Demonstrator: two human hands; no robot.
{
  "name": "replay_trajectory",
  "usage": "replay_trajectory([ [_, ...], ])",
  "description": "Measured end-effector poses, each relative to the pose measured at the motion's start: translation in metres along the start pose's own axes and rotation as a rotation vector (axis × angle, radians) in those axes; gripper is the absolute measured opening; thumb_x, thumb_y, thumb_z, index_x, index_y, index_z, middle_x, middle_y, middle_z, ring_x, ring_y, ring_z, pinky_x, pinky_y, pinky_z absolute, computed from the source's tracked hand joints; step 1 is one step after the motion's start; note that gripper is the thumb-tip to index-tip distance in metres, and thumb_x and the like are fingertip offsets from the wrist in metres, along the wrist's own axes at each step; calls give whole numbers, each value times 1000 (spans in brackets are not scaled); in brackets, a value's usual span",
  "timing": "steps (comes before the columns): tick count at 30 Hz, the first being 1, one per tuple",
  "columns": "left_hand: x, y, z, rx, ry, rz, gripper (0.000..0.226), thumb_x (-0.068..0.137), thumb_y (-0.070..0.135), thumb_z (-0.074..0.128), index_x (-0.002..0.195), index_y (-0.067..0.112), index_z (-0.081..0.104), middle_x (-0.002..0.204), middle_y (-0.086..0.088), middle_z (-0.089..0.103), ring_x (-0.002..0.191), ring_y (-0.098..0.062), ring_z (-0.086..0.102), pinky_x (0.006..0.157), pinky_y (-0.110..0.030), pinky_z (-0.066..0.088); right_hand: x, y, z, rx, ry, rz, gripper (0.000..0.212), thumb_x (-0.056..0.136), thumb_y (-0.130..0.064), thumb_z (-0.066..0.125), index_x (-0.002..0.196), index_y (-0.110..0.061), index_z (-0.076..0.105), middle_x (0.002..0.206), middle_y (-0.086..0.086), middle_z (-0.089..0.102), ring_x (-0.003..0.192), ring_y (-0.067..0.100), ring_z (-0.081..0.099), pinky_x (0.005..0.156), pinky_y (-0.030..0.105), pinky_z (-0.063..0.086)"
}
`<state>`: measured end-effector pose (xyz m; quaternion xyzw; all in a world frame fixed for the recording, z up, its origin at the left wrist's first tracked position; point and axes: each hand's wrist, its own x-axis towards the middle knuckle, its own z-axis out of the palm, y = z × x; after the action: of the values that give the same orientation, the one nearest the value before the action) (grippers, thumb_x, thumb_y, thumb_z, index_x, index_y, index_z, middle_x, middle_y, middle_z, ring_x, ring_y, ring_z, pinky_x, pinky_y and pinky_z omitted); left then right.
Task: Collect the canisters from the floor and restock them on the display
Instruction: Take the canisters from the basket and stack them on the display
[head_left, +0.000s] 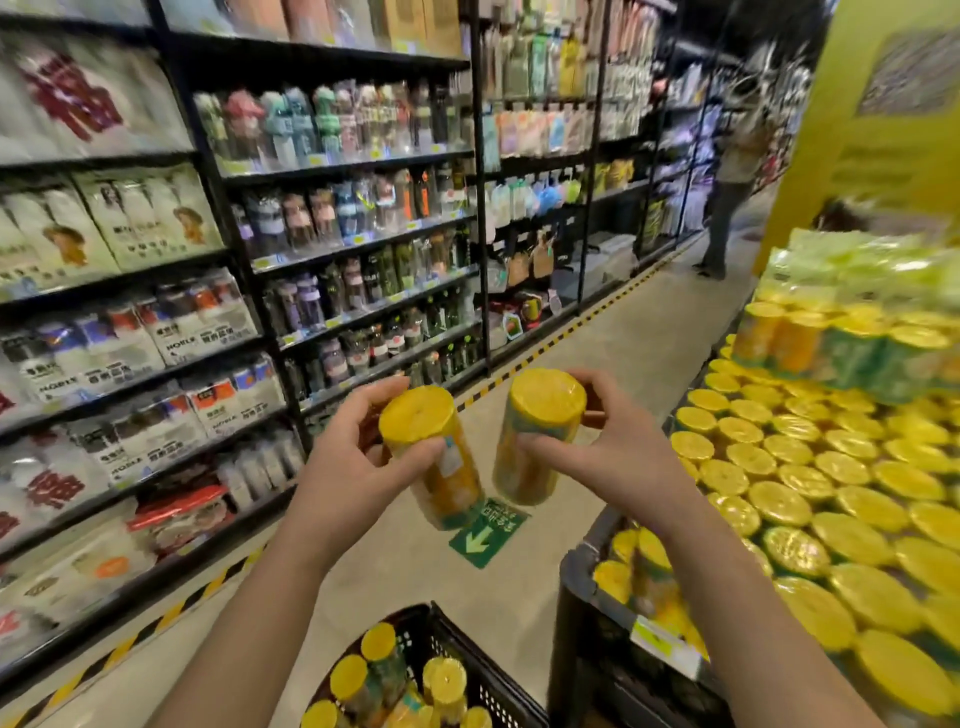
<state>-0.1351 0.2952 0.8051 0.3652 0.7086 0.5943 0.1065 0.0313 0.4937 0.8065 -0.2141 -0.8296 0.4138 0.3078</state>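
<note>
1. Shelving (234, 260), 9 to 12 o'clock: packets and bottles. Not part of the job.
2. Display (587, 571), 3 to 5 o'clock: canisters packed lid-up and touching, with wrapped packs stacked at the 2 o'clock end. The near corner at 5 o'clock sits lower, so it's probably the gap to fill.
3. Black crate (467, 649), 6 o'clock, on the floor just beside the display. It holds more yellow-lidded canisters; likely parked there to keep the reach short.
4. Left hand (343, 457), centre, wrapped round the left canister (410, 415) just below the lid. The canister is lid-up, with its base tilted toward 5 o'clock.
5. Right hand (623, 447), just right of centre, fingers and thumb clamped on the right canister (540, 421) near the lid, roughly upright.
6. Hands are apart, one canister each, and the canisters are near each other but not touching. Both are in the air over the aisle, not yet on the display. A high grip with lids up probably lets them drop straight into the rows.
7. Next, my read: swing toward 4 o'clock. Risk: knocking neighbours.
</note>
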Motion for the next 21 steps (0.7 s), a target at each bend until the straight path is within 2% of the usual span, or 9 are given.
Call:
replay_trajectory([
  [6, 16, 45, 38, -136, -98, 122, 66, 66, 48, 79, 128, 42, 58, 116, 23, 67, 107, 1, 65, 91, -31, 55, -30, -23, -54, 32, 195, 34, 64, 68, -58, 87, 122, -46, 56, 117, -24, 65, 110, -1, 60, 98, 39, 53],
  [9, 17, 57, 69, -198, -210, 151, 62, 67, 46, 77, 126, 43, 59, 114, 18, 67, 102, 1, 66, 86, -27, 56, -55, -25, -82, 49, 306, 67, 61, 67, -58, 87, 120, -48, 58, 117, -23, 67, 110, 2, 62, 96, 40, 55],
  [12, 13, 67, 109, -266, -318, 168, 60, 68, 43, 78, 126, 43, 60, 118, 13, 67, 103, -1, 66, 81, -22, 56, -82, -23, -112, 74, 390, 101, 56, 71, -50, 88, 119, -47, 59, 115, -22, 68, 109, 0, 63, 96, 39, 56],
  [16, 5, 88, 169, -306, -434, 171, 61, 67, 44, 82, 124, 42, 62, 118, 11, 68, 109, -6, 65, 90, -33, 56, -119, -14, -161, 24, 484, 149, 63, 69, -54, 88, 124, -48, 58, 119, -23, 67, 111, 0, 63, 95, 39, 56],
  [18, 3, 99, 201, -309, -471, 187, 61, 65, 52, 87, 120, 45, 64, 117, 10, 69, 112, -11, 64, 94, -40, 56, -135, -6, -190, 4, 528, 166, 63, 68, -54, 88, 123, -48, 58, 118, -24, 67, 109, -2, 62, 94, 36, 56],
  [21, -1, 114, 250, -301, -520, 206, 74, 53, 69, 88, 120, 47, 63, 119, 10, 69, 115, -14, 64, 97, -45, 55, -154, 12, -233, -26, 562, 182, 65, 65, -59, 86, 122, -49, 58, 118, -24, 66, 110, -3, 62, 92, 34, 57],
])
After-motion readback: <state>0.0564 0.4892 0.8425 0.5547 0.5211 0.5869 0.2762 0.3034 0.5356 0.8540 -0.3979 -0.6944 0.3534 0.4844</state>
